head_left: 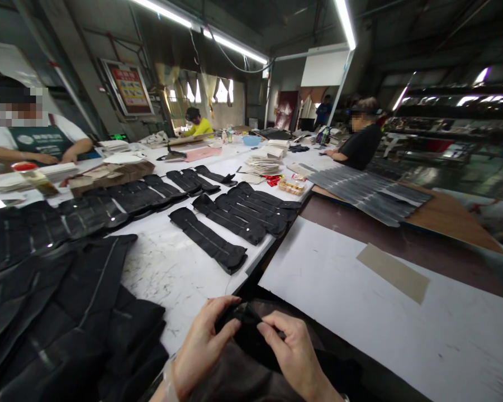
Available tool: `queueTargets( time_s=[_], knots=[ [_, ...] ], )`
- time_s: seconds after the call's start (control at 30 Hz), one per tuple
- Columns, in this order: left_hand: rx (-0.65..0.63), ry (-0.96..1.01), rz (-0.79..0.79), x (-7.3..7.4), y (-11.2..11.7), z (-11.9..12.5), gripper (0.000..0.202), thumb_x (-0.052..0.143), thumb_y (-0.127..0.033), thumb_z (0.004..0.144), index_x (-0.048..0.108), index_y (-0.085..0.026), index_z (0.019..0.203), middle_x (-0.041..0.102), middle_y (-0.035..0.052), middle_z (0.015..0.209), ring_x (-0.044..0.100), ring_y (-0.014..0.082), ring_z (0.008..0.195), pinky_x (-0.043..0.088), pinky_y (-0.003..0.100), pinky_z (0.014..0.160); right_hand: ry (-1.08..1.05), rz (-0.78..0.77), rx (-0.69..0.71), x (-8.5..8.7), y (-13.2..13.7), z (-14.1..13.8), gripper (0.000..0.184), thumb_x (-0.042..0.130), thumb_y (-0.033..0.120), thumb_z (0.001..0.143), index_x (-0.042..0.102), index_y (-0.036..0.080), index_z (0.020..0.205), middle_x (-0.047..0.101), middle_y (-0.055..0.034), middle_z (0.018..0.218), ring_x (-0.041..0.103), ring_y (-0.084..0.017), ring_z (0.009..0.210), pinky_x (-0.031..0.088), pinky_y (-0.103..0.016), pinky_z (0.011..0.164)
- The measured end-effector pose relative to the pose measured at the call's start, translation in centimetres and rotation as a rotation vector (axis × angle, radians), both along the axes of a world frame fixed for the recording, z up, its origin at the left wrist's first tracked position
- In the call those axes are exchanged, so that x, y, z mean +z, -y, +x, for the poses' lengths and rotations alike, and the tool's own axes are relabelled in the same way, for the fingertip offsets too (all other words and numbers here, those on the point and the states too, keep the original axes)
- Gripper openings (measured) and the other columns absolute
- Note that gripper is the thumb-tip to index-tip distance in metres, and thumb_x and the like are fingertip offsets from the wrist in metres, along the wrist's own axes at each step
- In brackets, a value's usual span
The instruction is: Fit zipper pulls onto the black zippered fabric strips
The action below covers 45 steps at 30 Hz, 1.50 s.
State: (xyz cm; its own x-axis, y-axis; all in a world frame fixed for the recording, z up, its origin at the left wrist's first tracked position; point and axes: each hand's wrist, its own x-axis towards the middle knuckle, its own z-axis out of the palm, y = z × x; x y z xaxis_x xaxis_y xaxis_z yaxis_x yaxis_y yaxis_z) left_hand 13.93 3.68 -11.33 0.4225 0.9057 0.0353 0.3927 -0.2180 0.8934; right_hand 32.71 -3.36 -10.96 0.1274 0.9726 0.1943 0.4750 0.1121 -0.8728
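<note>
At the near edge of the white table, my left hand (209, 340) pinches a piece of black fabric (249, 335) between thumb and fingers. On the fabric's other side, my right hand (291, 349) grips it with the thumb pressed against the curled index finger. The fabric hangs down between both wrists, and its lower part blends into dark cloth over my lap. To the left lies a large pile of black fabric pieces (67, 301) with pale lines on them. Just ahead of my hands rests a single black padded strip (207, 237).
More black strips (243, 209) lie in rows on the white table (151, 279). A white board (360, 318) with a grey-brown card (394, 272) is at right. Paper stacks (264, 162) and a plastic box (292, 185) stand farther back. Several people work around the tables.
</note>
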Motion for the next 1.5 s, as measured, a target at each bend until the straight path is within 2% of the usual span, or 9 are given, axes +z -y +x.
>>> queueTargets(
  time_s=[0.1, 0.2, 0.33, 0.57, 0.67, 0.77, 0.9, 1.23, 1.5],
  knots=[
    [-0.004, 0.038, -0.05, 0.5, 0.0, 0.0, 0.026, 0.064, -0.026, 0.08, 0.071, -0.022, 0.105, 0.071, 0.0106, 0.112, 0.062, 0.0294, 0.104, 0.051, 0.039, 0.087, -0.01, -0.009, 0.008, 0.0, 0.2, 0.1, 0.031, 0.053, 0.03, 0.091, 0.06, 0.016, 0.064, 0.054, 0.0006, 0.059, 0.049, -0.012, 0.056, 0.035, -0.023, 0.054],
    [-0.062, 0.187, -0.242, 1.0, 0.2, 0.3, 0.023, 0.066, -0.025, 0.078, 0.069, -0.02, 0.101, 0.068, 0.0099, 0.113, 0.063, 0.0262, 0.099, 0.054, 0.029, 0.07, -0.031, -0.043, 0.03, 0.2, 0.2, 0.2, 0.031, 0.054, 0.031, 0.09, 0.06, 0.016, 0.064, 0.054, 0.0008, 0.06, 0.049, -0.012, 0.056, 0.035, -0.023, 0.055],
    [-0.161, 0.367, -0.572, 1.2, 0.2, 0.9, 0.029, 0.074, -0.036, 0.073, 0.062, -0.017, 0.092, 0.062, 0.0024, 0.081, 0.057, 0.0162, 0.067, 0.044, 0.017, 0.039, -0.088, -0.126, 0.057, 0.5, 0.0, 0.8, 0.03, 0.057, 0.033, 0.089, 0.064, 0.015, 0.066, 0.056, 0.0004, 0.061, 0.05, -0.013, 0.059, 0.037, -0.023, 0.056],
    [-0.072, 0.493, -0.676, 1.2, 0.6, 1.7, 0.045, 0.082, -0.046, 0.066, 0.065, -0.013, 0.089, 0.063, 0.0021, 0.071, 0.052, 0.0123, 0.059, 0.048, 0.019, 0.042, -0.11, -0.17, 0.062, 0.4, -0.4, 1.7, 0.029, 0.059, 0.034, 0.089, 0.068, 0.015, 0.069, 0.061, -0.0007, 0.061, 0.054, -0.014, 0.058, 0.041, -0.023, 0.054],
    [-0.007, 0.527, -0.705, 0.9, 0.8, 1.9, 0.045, 0.084, -0.048, 0.063, 0.067, -0.012, 0.085, 0.06, -0.0003, 0.064, 0.052, 0.011, 0.056, 0.051, 0.02, 0.045, -0.004, 0.059, 0.064, -0.2, -0.6, 1.7, 0.017, 0.058, 0.026, 0.091, 0.07, 0.017, 0.082, 0.068, -0.0029, 0.073, 0.062, -0.016, 0.066, 0.049, -0.023, 0.06],
    [0.05, 0.567, -0.744, 0.7, 0.8, 1.9, 0.045, 0.087, -0.046, 0.059, 0.069, -0.011, 0.081, 0.059, -0.0017, 0.06, 0.052, 0.0091, 0.053, 0.05, 0.019, 0.046, 0.275, 0.546, 0.044, -0.7, -0.8, 1.6, 0.021, 0.057, 0.011, 0.091, 0.066, 0.015, 0.109, 0.07, -0.0088, 0.094, 0.066, -0.018, 0.084, 0.055, -0.028, 0.075],
    [0.107, 0.569, -0.755, 1.0, 0.8, 1.9, 0.047, 0.09, -0.046, 0.054, 0.07, -0.011, 0.077, 0.063, -0.0002, 0.063, 0.053, 0.0091, 0.053, 0.05, 0.018, 0.044, 0.725, 0.952, 0.173, -0.4, -1.4, 1.9, 0.023, 0.055, 0.006, 0.09, 0.068, 0.012, 0.107, 0.07, -0.0111, 0.097, 0.064, -0.023, 0.099, 0.053, -0.042, 0.089],
    [0.158, 0.584, -0.741, 0.7, 0.6, 1.9, 0.039, 0.089, -0.04, 0.056, 0.069, -0.012, 0.074, 0.06, -0.0021, 0.062, 0.054, 0.0091, 0.054, 0.051, 0.018, 0.044, 0.955, 1.173, 0.321, -0.1, -4.0, 3.1, 0.031, 0.044, 0.009, 0.091, 0.072, 0.009, 0.103, 0.069, -0.0115, 0.102, 0.063, -0.025, 0.097, 0.036, -0.061, 0.101],
    [0.202, 0.603, -0.761, 1.1, 0.7, 2.1, 0.037, 0.088, -0.037, 0.053, 0.066, -0.013, 0.069, 0.059, -0.0017, 0.059, 0.054, 0.0103, 0.054, 0.049, 0.019, 0.041, 0.979, 1.191, 0.338, -0.1, -4.6, 3.0, 0.029, 0.048, 0.011, 0.091, 0.072, 0.017, 0.106, 0.073, -0.0074, 0.09, 0.064, -0.024, 0.092, 0.038, -0.061, 0.1]
  ],
)
